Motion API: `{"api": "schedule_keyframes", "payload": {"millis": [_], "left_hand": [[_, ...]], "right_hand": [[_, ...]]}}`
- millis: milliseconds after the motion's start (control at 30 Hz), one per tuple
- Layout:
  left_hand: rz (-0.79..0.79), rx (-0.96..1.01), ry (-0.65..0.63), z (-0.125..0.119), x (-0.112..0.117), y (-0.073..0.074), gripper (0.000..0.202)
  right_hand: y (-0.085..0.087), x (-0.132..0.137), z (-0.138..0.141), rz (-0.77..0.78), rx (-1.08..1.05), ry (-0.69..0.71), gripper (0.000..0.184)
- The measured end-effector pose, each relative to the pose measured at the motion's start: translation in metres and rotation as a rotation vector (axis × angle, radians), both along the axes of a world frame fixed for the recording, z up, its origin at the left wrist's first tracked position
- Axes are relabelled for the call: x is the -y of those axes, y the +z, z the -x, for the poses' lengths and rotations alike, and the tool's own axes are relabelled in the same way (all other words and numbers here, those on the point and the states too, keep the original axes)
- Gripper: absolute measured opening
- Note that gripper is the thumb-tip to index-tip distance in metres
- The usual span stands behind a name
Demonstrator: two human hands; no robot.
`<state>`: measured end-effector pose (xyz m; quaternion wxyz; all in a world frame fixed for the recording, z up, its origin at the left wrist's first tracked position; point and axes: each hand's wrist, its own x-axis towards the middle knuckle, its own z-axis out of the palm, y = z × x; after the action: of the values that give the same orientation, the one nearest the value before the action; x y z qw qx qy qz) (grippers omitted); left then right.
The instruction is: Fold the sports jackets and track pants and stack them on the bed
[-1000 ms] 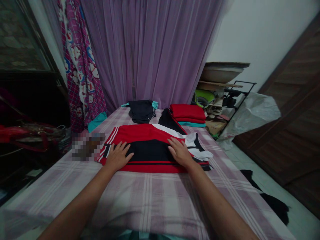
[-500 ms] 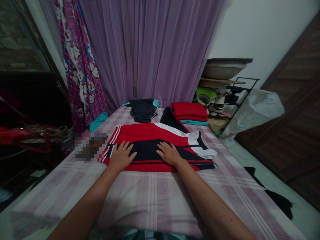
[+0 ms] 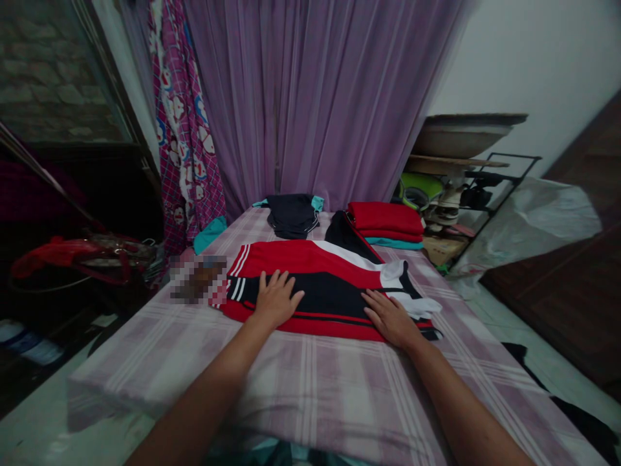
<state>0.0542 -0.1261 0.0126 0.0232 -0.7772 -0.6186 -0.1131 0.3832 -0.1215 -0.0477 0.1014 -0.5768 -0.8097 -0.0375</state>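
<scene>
A red, black and white jacket (image 3: 320, 294) lies folded flat across the bed, its striped cuff or hem at the left and a white part at the right. My left hand (image 3: 277, 299) rests palm down on the black band near the striped end, fingers spread. Farther right, my right hand (image 3: 392, 317) lies flat on the black and red fabric beside the white part, its fingers stretched out. Neither hand grips the cloth. Just behind the jacket, a black garment with red trim (image 3: 350, 236) sticks out.
Folded red clothes (image 3: 385, 220) sit on a teal piece (image 3: 395, 243) at the back right. A dark garment with teal sleeves (image 3: 292, 215) lies at the back, before a purple curtain (image 3: 320, 97). Plaid cloth (image 3: 334, 388) covers the surface. A cluttered rack (image 3: 490, 194) stands at right.
Both hands have slid to the right along the jacket, the right one farther and slightly nearer to me, so they are wider apart. The camera view has turned a little left.
</scene>
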Motion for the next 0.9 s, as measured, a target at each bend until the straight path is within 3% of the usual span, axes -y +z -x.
{"api": "schedule_keyframes", "payload": {"millis": [100,200,300,467,600,733,833,900], "left_hand": [[0.060,0.045,-0.169,-0.038,0.009,-0.006,0.057],[0.126,0.043,-0.214,-0.045,0.012,-0.016,0.058],[0.118,-0.004,-0.209,-0.018,0.010,-0.020,0.057],[-0.035,-0.099,-0.115,0.050,0.005,-0.017,0.055],[-0.119,-0.101,-0.014,0.091,0.003,-0.020,0.057],[-0.129,-0.108,0.008,0.104,0.001,-0.026,0.057],[-0.123,-0.138,0.003,0.102,-0.001,-0.027,0.055],[-0.121,-0.150,0.009,0.100,-0.001,-0.027,0.055]], "right_hand": [[0.001,0.001,0.001,0.004,-0.001,-0.005,0.050],[0.002,0.001,0.000,0.016,-0.007,-0.008,0.051],[0.002,0.001,0.000,0.015,-0.018,-0.008,0.050],[0.004,0.003,0.002,-0.008,-0.028,0.010,0.049],[0.018,0.006,0.008,0.057,-0.001,-0.018,0.049],[0.051,0.002,0.035,0.113,0.066,-0.038,0.045],[0.072,-0.006,0.074,-0.022,-0.027,0.017,0.050],[0.076,-0.013,0.102,-0.101,-0.111,0.067,0.055]]}}
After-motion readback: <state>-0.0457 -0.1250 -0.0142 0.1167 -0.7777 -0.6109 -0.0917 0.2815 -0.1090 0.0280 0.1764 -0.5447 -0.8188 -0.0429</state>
